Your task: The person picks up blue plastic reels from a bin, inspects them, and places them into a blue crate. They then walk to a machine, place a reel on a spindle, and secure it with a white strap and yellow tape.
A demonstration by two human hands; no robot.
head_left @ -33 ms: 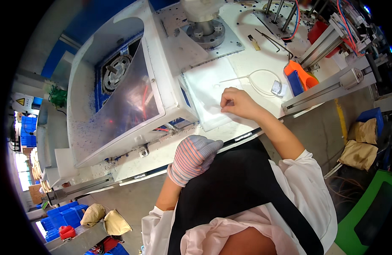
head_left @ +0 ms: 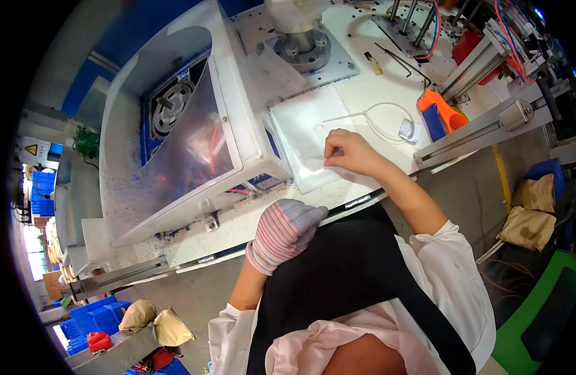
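My left hand [head_left: 288,232] wears a grey and pink striped knit glove. It lies against the front edge of the white worktable [head_left: 194,249], fingers folded together and the palm hidden. Bare, my right hand [head_left: 353,152] rests over the near right part of a translucent white plastic sheet [head_left: 308,122]. Its fingers are loosely curled toward the thumb, and nothing shows in the dark gap between them. Just beyond that hand, a thin white cable tie or cord [head_left: 370,119] loops across the sheet and table, near a small clear packet [head_left: 408,129].
A white machine housing [head_left: 250,134] with a clear panel stands to the left. Behind the sheet is a bolted round flange [head_left: 303,53]. Hex keys [head_left: 403,62] and an orange and blue holder [head_left: 439,115] lie toward the right, beside a metal rail [head_left: 475,134].
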